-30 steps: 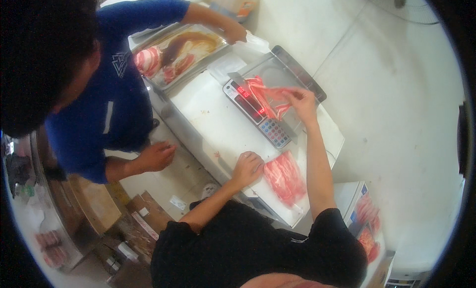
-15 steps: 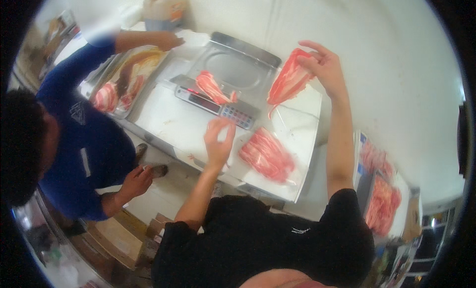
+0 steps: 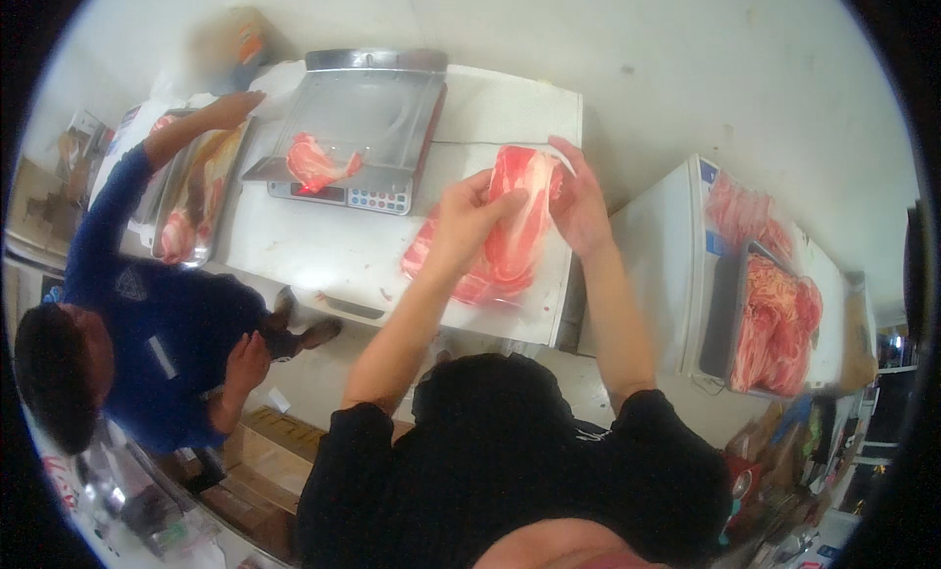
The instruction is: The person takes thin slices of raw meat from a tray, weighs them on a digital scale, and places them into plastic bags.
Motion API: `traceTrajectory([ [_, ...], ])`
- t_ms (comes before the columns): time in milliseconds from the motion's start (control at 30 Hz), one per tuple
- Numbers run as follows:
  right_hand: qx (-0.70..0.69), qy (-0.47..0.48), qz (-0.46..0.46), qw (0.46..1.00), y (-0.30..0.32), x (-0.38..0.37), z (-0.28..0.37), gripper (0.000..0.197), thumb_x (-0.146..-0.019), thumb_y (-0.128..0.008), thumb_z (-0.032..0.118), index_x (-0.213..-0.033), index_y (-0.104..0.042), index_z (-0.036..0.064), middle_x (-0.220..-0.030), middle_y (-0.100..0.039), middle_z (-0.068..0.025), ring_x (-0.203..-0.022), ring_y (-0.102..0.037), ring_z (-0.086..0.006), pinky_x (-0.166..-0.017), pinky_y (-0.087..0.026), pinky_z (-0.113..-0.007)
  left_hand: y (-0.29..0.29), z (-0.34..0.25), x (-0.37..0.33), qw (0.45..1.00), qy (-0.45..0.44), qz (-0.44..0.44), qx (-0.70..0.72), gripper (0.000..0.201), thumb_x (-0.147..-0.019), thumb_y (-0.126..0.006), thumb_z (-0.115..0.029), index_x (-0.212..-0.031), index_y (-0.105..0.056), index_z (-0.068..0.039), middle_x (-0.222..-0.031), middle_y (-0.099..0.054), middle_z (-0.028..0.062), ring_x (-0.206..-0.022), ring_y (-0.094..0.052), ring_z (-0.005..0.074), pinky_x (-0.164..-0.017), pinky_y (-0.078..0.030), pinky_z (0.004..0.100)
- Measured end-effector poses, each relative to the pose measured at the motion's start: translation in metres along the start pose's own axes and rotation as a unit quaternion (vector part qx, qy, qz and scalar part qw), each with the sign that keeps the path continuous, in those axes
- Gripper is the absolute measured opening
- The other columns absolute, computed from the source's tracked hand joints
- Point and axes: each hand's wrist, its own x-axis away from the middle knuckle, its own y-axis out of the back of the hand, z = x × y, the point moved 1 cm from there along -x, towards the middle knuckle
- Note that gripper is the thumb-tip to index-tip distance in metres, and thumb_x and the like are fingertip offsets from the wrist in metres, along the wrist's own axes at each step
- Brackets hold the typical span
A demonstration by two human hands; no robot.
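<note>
The scale's red display is too small to read; my left fingers and right fingers clamp marbled, red-and-white meat.

Bright, hazy light on wall; corners black, edges bowed; container upper left blurred.

Seen from above, a person in black is standing at a white table. The left hand and right hand are holding sliced red-and-white meat over a flat meat pile. Leftward, a smaller meat piece is lying at the front of a silver scale. Beyond it, a co-worker in blue is holding an arm out over a metal tray.
</note>
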Motion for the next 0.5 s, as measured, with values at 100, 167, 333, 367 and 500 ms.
traceTrajectory([
  [100,-0.151,-0.018,-0.111,0.982,0.041,0.036,-0.029,0.086,-0.101,-0.034,0.073,-0.158,-0.037,0.0079,-0.150,-0.053,-0.0149,-0.138,-0.049,-0.0283,-0.117,-0.039,-0.046,-0.033,0.051,-0.001,0.986,0.029,-0.077,0.147,0.040,-0.095,-0.068,0.000,-0.134,-0.058,0.003,-0.117,-0.071,0.0117,-0.098,-0.071,0.0175,-0.082,-0.059,0.0321],
  [167,-0.326,-0.011,-0.046,0.944,0.042,0.064,-0.042,0.097,-0.096,-0.037,0.079,-0.161,-0.030,0.0074,-0.162,-0.039,-0.0157,-0.147,-0.040,-0.0310,-0.123,-0.031,-0.047,-0.052,0.079,0.003,0.967,0.026,-0.139,0.212,0.043,-0.095,-0.066,0.002,-0.137,-0.056,0.003,-0.128,-0.067,0.0140,-0.107,-0.070,0.0196,-0.089,-0.059,0.0339],
  [333,-0.485,-0.080,-0.020,0.870,0.075,0.129,-0.071,0.107,-0.091,-0.040,0.084,-0.164,-0.021,0.0084,-0.169,-0.026,-0.0140,-0.153,-0.031,-0.0323,-0.127,-0.022,-0.051,-0.056,0.163,0.015,0.978,-0.035,-0.200,0.051,0.048,-0.094,-0.068,0.003,-0.140,-0.053,0.002,-0.133,-0.065,0.0133,-0.110,-0.068,0.0194,-0.093,-0.057,0.0324],
  [367,-0.473,-0.095,-0.042,0.875,0.078,0.136,-0.066,0.104,-0.093,-0.043,0.080,-0.165,-0.020,0.0084,-0.169,-0.026,-0.0138,-0.153,-0.030,-0.0324,-0.126,-0.023,-0.052,-0.056,0.172,0.020,0.979,-0.047,-0.200,-0.008,0.049,-0.094,-0.069,0.002,-0.140,-0.053,0.002,-0.133,-0.065,0.0136,-0.110,-0.068,0.0193,-0.093,-0.056,0.0320],
  [500,-0.394,-0.116,-0.077,0.909,0.093,0.160,-0.046,0.091,-0.098,-0.055,0.059,-0.165,-0.017,0.0084,-0.170,-0.023,-0.0147,-0.155,-0.028,-0.0334,-0.127,-0.023,-0.054,-0.048,0.188,0.042,0.961,-0.020,-0.150,-0.233,0.052,-0.091,-0.075,-0.006,-0.138,-0.053,0.003,-0.122,-0.067,0.0159,-0.110,-0.068,0.0207,-0.086,-0.059,0.0349],
])
